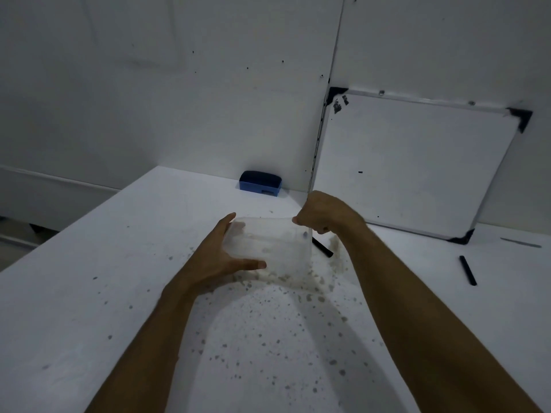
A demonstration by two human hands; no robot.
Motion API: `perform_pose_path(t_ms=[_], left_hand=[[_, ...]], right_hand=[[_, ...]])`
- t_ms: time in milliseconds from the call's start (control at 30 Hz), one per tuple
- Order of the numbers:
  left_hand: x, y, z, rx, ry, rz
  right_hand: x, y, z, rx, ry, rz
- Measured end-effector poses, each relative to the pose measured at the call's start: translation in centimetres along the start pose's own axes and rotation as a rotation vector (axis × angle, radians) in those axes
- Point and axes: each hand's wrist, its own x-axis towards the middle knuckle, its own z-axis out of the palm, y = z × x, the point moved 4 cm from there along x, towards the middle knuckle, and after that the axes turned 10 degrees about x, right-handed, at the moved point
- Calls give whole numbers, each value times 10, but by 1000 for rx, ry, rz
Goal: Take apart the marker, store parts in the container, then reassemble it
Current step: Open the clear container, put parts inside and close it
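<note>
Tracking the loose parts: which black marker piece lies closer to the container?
The piece right beside the container, under the right hand; the other piece lies far right.

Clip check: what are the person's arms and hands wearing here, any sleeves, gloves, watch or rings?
Nothing that shows. The left hand and right hand are bare, without gloves. Both forearms are uncovered from the wrists down to the bottom edge of the picture, so no sleeve comes into view. No watch, band or ring can be seen, though the light is dim and the right hand's fingers are curled out of sight.
</note>
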Motion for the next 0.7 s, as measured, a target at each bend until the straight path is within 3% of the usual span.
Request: perform_pose_path(t_ms=[167,533,700], left_hand=[[-7,5,4,-45,-11,29],[-3,0,6,-31,-39,72],[-4,4,6,-19,-40,51]], right_hand=[[-5,7,-2,105,-113,122],[-20,27,-1,326,-168,271],[-32,41,3,266,-4,144]])
